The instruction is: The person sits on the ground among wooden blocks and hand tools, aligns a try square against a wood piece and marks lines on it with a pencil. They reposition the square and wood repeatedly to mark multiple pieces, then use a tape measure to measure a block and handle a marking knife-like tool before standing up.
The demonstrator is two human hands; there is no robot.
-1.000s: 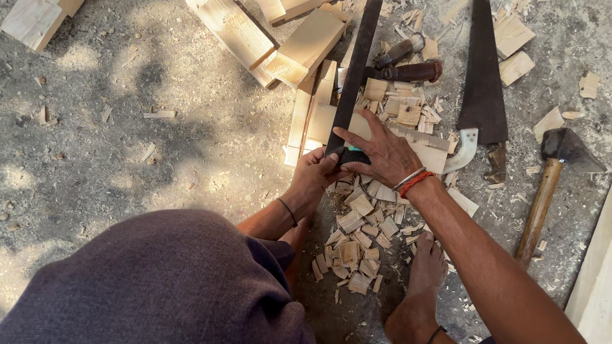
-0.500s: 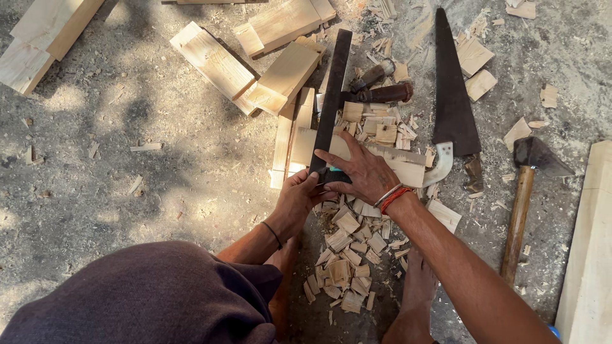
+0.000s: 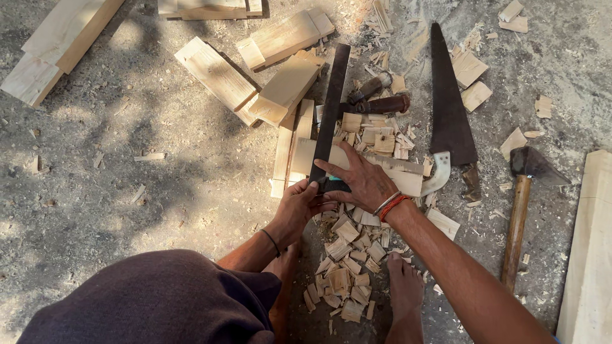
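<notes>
A long dark flat blade (image 3: 332, 105) lies across a pale wooden strip (image 3: 405, 173) on the ground, running away from me. My left hand (image 3: 298, 205) is closed around its near end, where a bit of teal handle shows. My right hand (image 3: 361, 181) lies over the same end and the strip, fingers spread and pressing down, with bangles on the wrist. A heap of wood chips (image 3: 344, 267) sits just below both hands. My bare foot (image 3: 405, 288) rests beside the heap.
A handsaw (image 3: 449, 105) lies right of the blade. Further right are a wooden-handled axe (image 3: 517, 220) and a pale board (image 3: 590, 255). Two wooden-handled chisels (image 3: 381, 104) lie beyond my hands. Wood blocks (image 3: 217, 73) and planks (image 3: 57, 44) lie at the upper left.
Both hands keep their hold on the near end of the dark blade. The view has shifted a little, and nothing on the ground has moved.
</notes>
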